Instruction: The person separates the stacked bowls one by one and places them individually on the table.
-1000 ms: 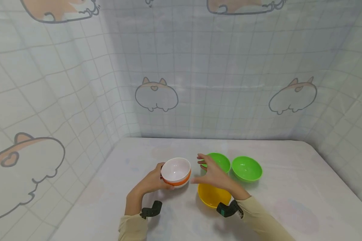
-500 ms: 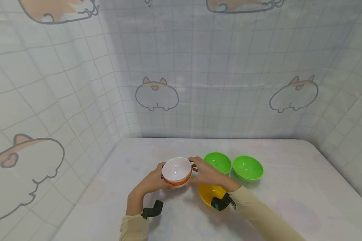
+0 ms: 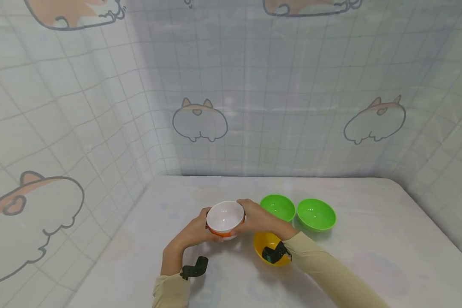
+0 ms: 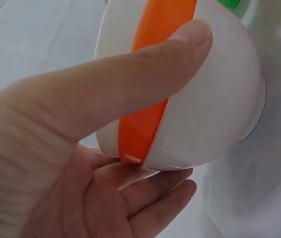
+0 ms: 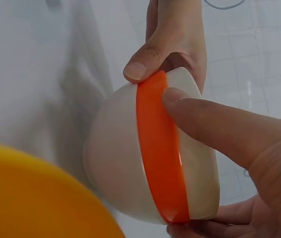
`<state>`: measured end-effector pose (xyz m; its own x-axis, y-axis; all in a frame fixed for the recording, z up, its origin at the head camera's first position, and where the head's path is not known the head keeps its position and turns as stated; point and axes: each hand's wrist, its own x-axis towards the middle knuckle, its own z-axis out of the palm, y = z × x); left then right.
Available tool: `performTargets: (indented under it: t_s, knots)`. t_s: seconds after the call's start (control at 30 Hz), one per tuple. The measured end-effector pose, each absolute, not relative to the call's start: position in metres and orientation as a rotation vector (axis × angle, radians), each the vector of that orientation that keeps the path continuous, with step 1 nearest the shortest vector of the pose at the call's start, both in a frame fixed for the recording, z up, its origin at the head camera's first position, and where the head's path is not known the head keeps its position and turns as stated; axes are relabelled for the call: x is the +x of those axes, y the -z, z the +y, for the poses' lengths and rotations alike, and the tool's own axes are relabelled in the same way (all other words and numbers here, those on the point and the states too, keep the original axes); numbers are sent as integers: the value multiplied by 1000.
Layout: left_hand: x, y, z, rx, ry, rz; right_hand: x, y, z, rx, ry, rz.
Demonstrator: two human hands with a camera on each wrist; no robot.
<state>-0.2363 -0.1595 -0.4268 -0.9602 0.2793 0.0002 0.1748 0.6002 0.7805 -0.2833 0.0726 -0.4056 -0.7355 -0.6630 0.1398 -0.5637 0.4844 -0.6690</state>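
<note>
My left hand (image 3: 194, 231) and right hand (image 3: 257, 219) grip a seemingly nested stack (image 3: 225, 217); two green bowls (image 3: 316, 215) and yellow bowl (image 3: 265, 240) unstacked.

The left hand (image 3: 195, 229) and right hand (image 3: 256, 218) are facing each other and gripping, the left thumb (image 4: 175, 59) and right thumb (image 5: 207, 121) lying on the near side opposite the fingers (image 4: 155, 196), while the left forearm (image 3: 172, 291) is pointing forward and the right forearm (image 3: 323, 267) is slanting leftward.
</note>
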Motion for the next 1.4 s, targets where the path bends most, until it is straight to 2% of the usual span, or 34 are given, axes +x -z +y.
performTargets:
  t_s: [0.33,1.4]
  knots:
    - [-237,428,-158,404,-1294,2694,-282,408,66,-895,1087,2569]
    - [-242,432,-159,336,-1283,2714,-281,409,68,-935,1353,2548]
